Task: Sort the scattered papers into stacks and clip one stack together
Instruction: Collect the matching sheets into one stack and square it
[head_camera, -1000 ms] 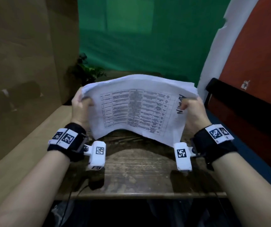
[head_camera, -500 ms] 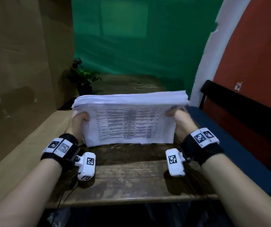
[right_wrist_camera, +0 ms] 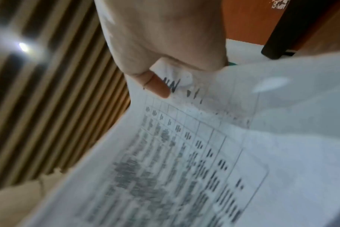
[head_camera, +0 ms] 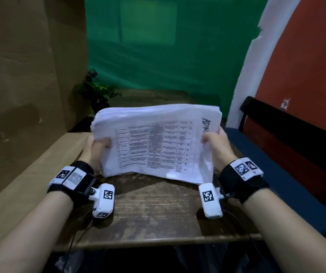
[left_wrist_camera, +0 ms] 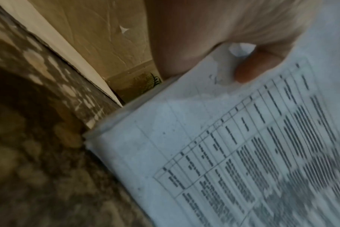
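A thick stack of white papers (head_camera: 156, 142) with a printed table on its top sheet stands on its long lower edge on the dark wooden table (head_camera: 154, 211). My left hand (head_camera: 97, 148) grips the stack's left end, thumb on the front sheet. My right hand (head_camera: 215, 144) grips the right end beside handwritten letters. In the left wrist view the papers (left_wrist_camera: 233, 145) fill the lower right and my thumb (left_wrist_camera: 256, 66) presses on them. The right wrist view shows the papers (right_wrist_camera: 213, 153) bent under my thumb (right_wrist_camera: 157, 86). No clip is visible.
A brown cardboard wall (head_camera: 24, 85) rises on the left, with a small potted plant (head_camera: 97, 93) at the back left corner. A green cloth (head_camera: 158, 46) hangs behind the table. At the right stands a dark bench with a blue seat (head_camera: 276, 166) against a red wall.
The stack dropped onto its lower edge half a second ago and now tilts back toward me, showing more of the top sheet. Both hands keep their grip on the ends.
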